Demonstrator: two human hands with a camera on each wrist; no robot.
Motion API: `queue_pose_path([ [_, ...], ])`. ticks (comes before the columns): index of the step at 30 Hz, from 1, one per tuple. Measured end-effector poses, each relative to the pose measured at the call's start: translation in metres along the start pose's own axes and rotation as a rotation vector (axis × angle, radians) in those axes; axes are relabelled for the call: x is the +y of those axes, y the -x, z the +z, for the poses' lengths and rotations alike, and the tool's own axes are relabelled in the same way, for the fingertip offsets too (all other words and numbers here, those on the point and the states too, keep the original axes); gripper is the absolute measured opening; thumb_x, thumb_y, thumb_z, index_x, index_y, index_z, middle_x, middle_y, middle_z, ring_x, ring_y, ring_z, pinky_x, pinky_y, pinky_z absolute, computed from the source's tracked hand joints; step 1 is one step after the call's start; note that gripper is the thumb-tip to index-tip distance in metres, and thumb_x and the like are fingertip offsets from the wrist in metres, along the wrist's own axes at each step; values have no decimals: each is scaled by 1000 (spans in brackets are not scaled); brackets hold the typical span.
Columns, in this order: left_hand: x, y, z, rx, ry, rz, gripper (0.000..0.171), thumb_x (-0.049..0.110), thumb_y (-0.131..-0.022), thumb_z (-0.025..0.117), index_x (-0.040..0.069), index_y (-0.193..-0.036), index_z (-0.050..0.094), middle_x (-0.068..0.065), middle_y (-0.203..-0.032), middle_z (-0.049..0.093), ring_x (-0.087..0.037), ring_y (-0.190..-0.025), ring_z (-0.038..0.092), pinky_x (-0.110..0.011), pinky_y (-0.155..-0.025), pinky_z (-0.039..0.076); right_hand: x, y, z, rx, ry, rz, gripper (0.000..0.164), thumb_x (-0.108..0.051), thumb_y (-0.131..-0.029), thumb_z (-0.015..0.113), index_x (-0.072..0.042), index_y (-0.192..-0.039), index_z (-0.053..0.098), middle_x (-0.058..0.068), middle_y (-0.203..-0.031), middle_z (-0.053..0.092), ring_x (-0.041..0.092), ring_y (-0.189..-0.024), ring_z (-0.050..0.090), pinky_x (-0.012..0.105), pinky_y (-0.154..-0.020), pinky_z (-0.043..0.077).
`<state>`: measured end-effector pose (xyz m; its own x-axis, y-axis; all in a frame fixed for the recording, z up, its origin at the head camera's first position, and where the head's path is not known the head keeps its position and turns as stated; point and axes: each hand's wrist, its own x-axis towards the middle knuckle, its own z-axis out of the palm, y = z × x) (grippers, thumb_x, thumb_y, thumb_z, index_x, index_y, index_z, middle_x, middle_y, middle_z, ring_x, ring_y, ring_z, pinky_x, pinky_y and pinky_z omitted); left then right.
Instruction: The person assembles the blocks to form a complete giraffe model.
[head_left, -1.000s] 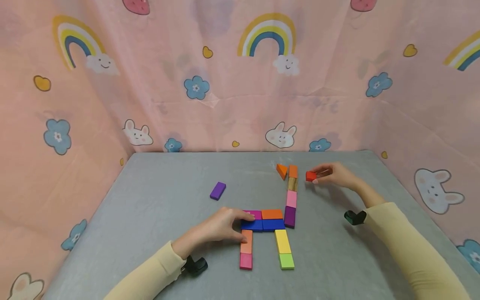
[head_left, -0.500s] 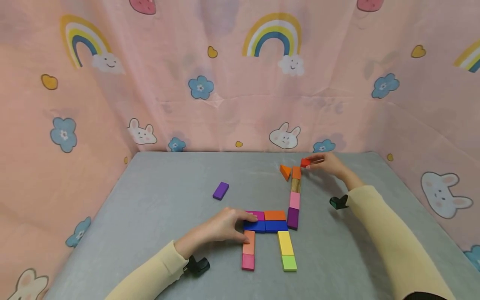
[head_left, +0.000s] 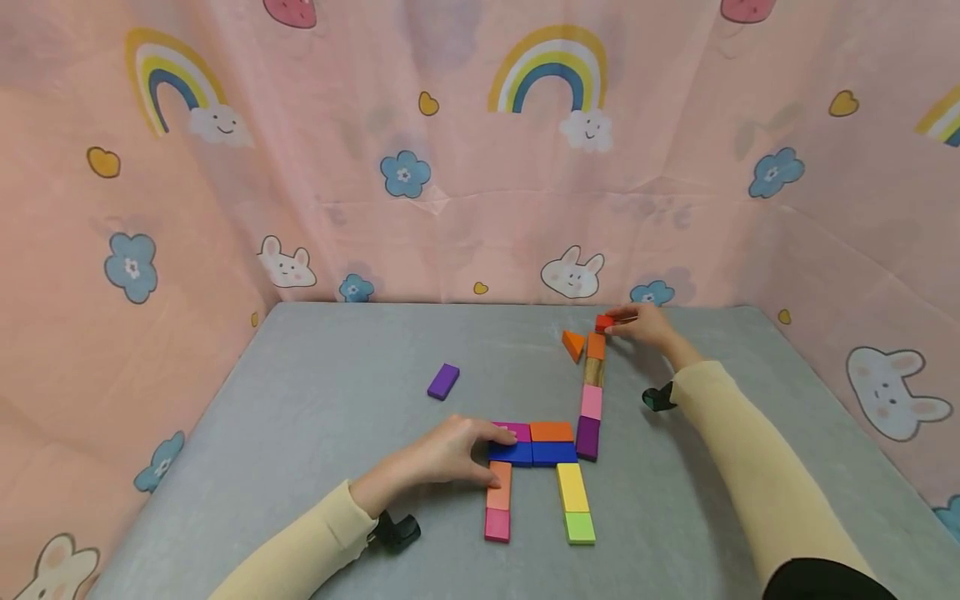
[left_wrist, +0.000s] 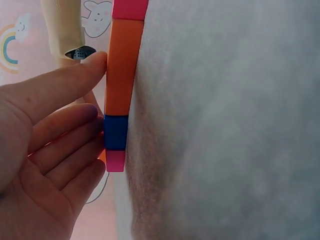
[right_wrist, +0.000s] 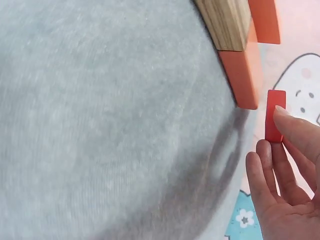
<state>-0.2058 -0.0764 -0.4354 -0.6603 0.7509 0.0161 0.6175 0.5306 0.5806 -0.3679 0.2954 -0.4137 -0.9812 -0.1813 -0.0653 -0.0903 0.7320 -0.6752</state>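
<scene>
Between thumb and fingers, my right hand (head_left: pixel 645 325) pinches a small red block (head_left: pixel 603 322) at the far end of a column of blocks. In the right wrist view a gap separates the red block (right_wrist: pixel 273 117) from the column's end orange block (right_wrist: pixel 242 80). Below that orange block run a wood-grain block (head_left: pixel 594 372), a pink block (head_left: pixel 592 402) and a purple block (head_left: pixel 588 437). My left hand (head_left: pixel 446 454) rests its fingertips on the magenta block (head_left: pixel 513 431) and blue block (head_left: pixel 511 455), its thumb touching a light orange block (head_left: pixel 498 492).
An orange triangular block (head_left: pixel 573 345) lies left of the column's far end. Apart on the grey table (head_left: pixel 337 433) is a violet block (head_left: pixel 443 382). Yellow (head_left: pixel 572 487) and green (head_left: pixel 580 528) blocks extend toward me. A patterned pink curtain (head_left: pixel 480 225) encloses the table.
My right hand has carried the red block away from me and leftward, from beside the column to its far end. The left hand stays on the blocks; the head view has shifted slightly.
</scene>
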Motion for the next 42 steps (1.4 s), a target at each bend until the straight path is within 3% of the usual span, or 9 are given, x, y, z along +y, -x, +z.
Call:
queue_pose_path([
  [36,1,2,1,0,9,-3,51,29,-77,79,19,-124,64,8,-125,62,-6,-119,54,-27,-101,44,9,-6,14,-17,36,-3,41,-18,-95,58,4,-129,54,27,-129,55,42,-118,52,50,-98,45],
  [42,0,2,1,1,16,-1,50,29,-77,79,20,-124,64,8,-125,62,-5,-119,55,-27,-101,44,5,-5,13,-10,34,56,45,-27,-97,53,3,-132,52,27,-132,52,38,-113,53,49,-98,45],
])
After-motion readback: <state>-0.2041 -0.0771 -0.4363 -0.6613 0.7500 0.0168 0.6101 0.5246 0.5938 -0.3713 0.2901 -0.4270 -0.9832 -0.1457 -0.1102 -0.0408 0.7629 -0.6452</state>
